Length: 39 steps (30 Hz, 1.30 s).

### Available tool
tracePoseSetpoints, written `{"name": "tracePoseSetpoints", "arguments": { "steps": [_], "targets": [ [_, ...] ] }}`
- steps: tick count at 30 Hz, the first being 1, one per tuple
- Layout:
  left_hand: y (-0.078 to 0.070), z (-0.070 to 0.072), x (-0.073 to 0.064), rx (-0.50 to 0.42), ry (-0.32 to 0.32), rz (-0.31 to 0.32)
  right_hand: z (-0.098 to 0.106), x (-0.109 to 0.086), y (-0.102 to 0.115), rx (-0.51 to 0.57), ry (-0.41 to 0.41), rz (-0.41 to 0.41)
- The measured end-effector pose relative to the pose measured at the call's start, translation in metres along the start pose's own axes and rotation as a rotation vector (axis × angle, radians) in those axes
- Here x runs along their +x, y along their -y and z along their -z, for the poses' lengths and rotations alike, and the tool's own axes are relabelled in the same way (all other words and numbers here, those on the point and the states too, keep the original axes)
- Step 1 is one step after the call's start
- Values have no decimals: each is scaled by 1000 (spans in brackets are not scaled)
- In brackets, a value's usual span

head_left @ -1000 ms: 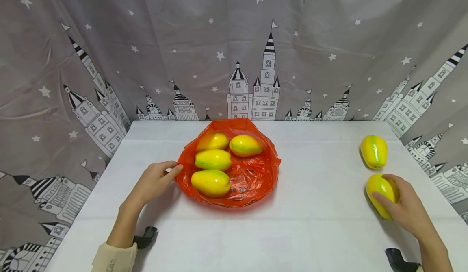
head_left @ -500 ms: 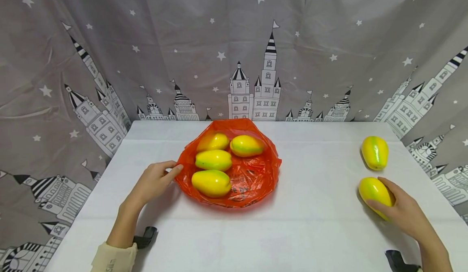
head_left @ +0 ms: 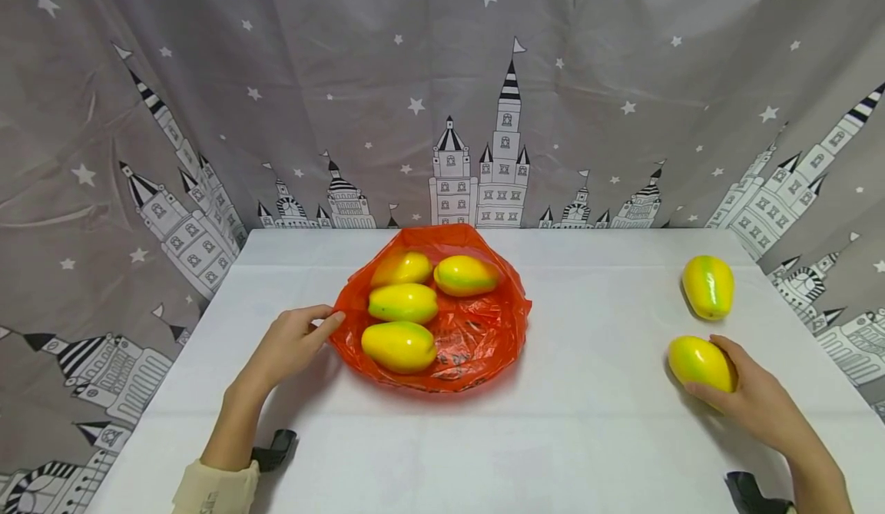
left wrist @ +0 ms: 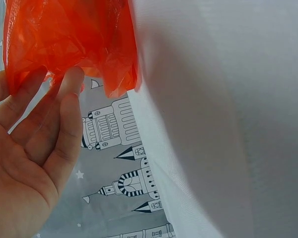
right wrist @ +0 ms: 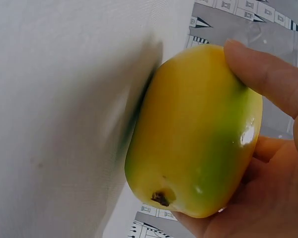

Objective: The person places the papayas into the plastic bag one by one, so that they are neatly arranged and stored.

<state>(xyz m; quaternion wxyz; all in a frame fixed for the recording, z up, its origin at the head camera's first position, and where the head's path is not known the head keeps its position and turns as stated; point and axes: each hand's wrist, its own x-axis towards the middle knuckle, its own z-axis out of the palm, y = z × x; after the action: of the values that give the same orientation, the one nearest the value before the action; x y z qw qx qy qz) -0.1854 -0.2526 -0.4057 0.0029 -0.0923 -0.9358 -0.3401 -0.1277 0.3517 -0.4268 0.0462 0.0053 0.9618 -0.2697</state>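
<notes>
A red plastic bag (head_left: 477, 345) lies spread open in the middle of the table, with several yellow-green papayas (head_left: 399, 346) inside. At its left edge my left hand (head_left: 293, 341) pinches the rim; the left wrist view shows the fingers (left wrist: 64, 119) at the thin red film. On the right, my right hand (head_left: 754, 395) grips another papaya (head_left: 701, 364) between thumb and fingers. Its dark stem end (right wrist: 160, 198) shows in the right wrist view. Whether it touches the table I cannot tell. Behind it lies a loose papaya (head_left: 708, 287).
A white cloth covers the table (head_left: 588, 452). Along the back and sides hangs a grey curtain (head_left: 387, 76) printed with castles and stars. Black wrist mounts (head_left: 276, 449) sit at both wrists.
My right hand has turned the gripped papaya and carried it slightly left, away from the loose papaya. The left hand and the bag have stayed in place.
</notes>
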Motion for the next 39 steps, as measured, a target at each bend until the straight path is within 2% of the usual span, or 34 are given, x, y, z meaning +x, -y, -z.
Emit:
{"name": "tracePoseSetpoints", "arguments": {
  "steps": [4,10,18,26,32,39],
  "targets": [
    [0,0,0,1,-3,-4,0,0,4,-2,11,-9],
    [1,1,0,0,-4,-5,-4,-2,8,4,-7,32],
    [-1,-1,1,-7,4,-1,-6,-8,16,-17,-73,81],
    [2,-1,0,-4,-3,-10,-6,-13,26,4,-105,115],
    [2,-1,0,-5,-5,-10,-8,-16,34,0,-138,176],
    [2,-1,0,-12,5,1,-3,-13,43,-7,-134,231]
  ]
}}
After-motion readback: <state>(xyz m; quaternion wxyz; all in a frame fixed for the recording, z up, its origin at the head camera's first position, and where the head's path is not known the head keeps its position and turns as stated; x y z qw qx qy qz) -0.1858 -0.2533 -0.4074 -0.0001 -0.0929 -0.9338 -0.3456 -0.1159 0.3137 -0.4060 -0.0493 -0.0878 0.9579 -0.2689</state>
